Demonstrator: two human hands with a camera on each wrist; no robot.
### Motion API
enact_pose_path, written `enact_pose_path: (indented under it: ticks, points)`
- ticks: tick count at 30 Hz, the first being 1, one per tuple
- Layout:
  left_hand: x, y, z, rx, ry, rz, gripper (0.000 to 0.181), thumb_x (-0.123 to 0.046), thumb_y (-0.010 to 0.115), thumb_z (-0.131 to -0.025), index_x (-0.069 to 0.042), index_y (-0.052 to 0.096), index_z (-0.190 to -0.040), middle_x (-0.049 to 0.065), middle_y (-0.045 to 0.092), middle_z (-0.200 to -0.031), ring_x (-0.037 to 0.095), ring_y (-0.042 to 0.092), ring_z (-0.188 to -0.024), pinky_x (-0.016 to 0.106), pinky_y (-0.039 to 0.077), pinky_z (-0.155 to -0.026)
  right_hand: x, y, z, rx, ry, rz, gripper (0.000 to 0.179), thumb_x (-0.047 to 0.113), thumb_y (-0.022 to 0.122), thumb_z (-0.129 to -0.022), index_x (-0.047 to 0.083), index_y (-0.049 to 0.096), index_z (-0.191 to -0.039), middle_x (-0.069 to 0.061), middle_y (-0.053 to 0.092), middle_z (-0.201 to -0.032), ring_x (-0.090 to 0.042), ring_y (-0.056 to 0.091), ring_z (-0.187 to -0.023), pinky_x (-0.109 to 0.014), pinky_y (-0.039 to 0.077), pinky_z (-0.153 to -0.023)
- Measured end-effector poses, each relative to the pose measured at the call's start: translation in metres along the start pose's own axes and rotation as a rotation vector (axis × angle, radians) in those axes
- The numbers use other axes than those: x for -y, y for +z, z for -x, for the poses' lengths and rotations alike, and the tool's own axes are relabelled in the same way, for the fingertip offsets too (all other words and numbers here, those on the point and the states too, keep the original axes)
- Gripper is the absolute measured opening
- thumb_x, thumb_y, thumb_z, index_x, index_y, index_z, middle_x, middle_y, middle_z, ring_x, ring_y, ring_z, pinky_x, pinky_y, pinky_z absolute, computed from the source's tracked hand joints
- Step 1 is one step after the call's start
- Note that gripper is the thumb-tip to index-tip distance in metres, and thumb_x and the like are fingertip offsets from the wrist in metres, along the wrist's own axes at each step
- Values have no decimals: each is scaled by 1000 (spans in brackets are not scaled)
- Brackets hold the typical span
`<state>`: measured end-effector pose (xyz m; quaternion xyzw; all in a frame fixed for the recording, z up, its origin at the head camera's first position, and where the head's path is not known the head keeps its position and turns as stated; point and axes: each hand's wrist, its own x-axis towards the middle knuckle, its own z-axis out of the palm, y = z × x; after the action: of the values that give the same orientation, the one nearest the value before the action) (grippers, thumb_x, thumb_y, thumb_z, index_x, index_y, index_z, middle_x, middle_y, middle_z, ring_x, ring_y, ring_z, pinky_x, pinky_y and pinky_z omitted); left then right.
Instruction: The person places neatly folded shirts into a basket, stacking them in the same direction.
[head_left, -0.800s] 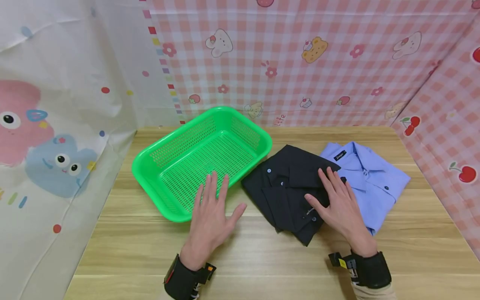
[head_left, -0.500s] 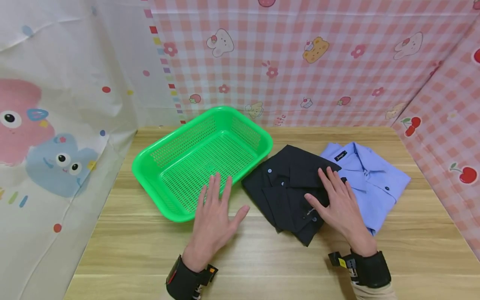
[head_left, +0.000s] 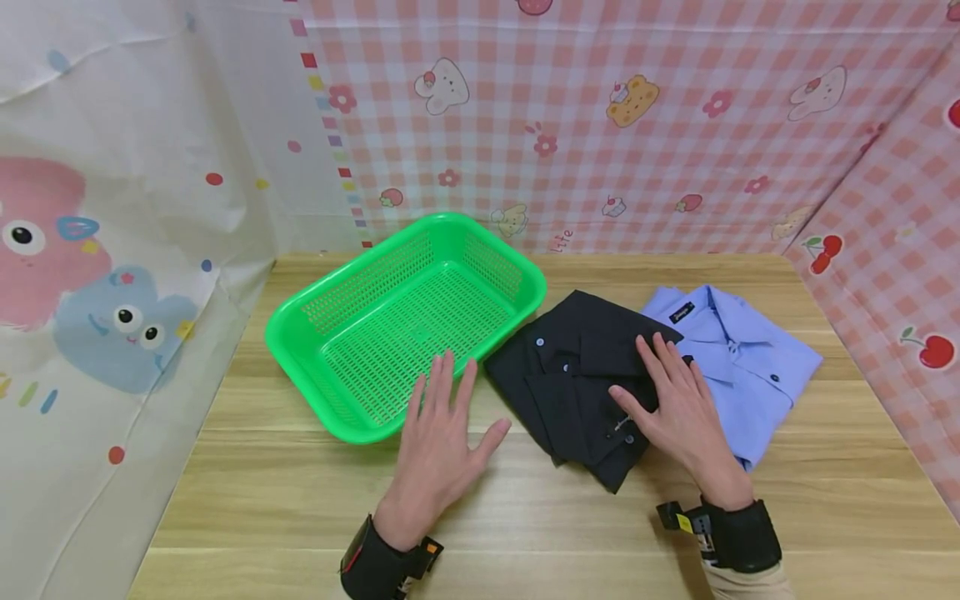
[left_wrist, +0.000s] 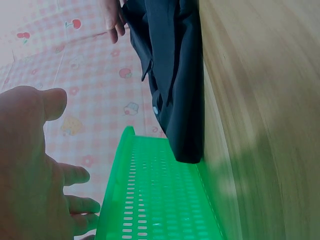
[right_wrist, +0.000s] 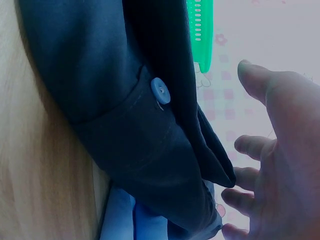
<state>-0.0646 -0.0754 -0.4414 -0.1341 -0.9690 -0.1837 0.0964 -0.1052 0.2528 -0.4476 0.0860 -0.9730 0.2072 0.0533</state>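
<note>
Basket (head_left: pixel 416 321) sits toward the desk's (head_left: pixel 570 542) back-left corner, black shirt (head_left: pixel 562 400) beside it, blue shirt (head_left: pixel 761 383) nearer the right edge. Fingers outstretched, left hand (head_left: pixel 438 446) is by the basket, right hand (head_left: pixel 681 410) over black shirt.

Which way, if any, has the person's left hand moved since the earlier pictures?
Yes: judged against the green rectangular plastic basket, the left hand has shifted right and slightly down in the head view, toward the folded black shirt.

Can count 1 basket (head_left: pixel 348 429) left; 1 blk shirt (head_left: pixel 551 408) + 1 lt.-blue shirt (head_left: pixel 757 408) right, i.e. 2 tot.; left hand (head_left: pixel 435 454) + right hand (head_left: pixel 684 417) near, so 2; 2 wristbands (head_left: pixel 744 537), 1 ea.; 1 table (head_left: pixel 547 542).
</note>
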Motion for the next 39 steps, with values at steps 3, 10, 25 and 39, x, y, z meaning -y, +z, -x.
enact_pose_path:
  ticks: [3,10,25,39]
  points:
    - [-1,1,1,8,2,6,84,-62,48,-101,-9,29,-163,20,16,-171,35,15,-158,53,17,-127,1,0,-1,7,2,1,87,59,59,-99,14,23,-166,-21,22,-169,-42,19,-155,-63,12,-124]
    - [-4,4,2,0,16,1,83,-61,48,-101,-8,31,-162,19,16,-171,33,15,-158,52,17,-127,0,2,-3,0,-1,-6,87,58,59,-99,14,24,-165,-21,22,-169,-42,19,-155,-63,12,-124]
    - [-12,10,7,-4,55,-17,82,-60,49,-101,-8,33,-162,21,20,-170,34,16,-158,50,16,-128,-2,3,-6,1,-5,-3,87,59,58,-99,15,23,-166,-21,22,-169,-42,18,-156,-63,11,-124]
    - [-18,14,11,27,61,-9,82,-60,49,-101,-9,32,-162,17,18,-171,28,10,-160,48,15,-128,-1,3,-8,0,-3,-6,87,59,58,-99,14,25,-165,-20,22,-169,-41,18,-156,-63,11,-124]
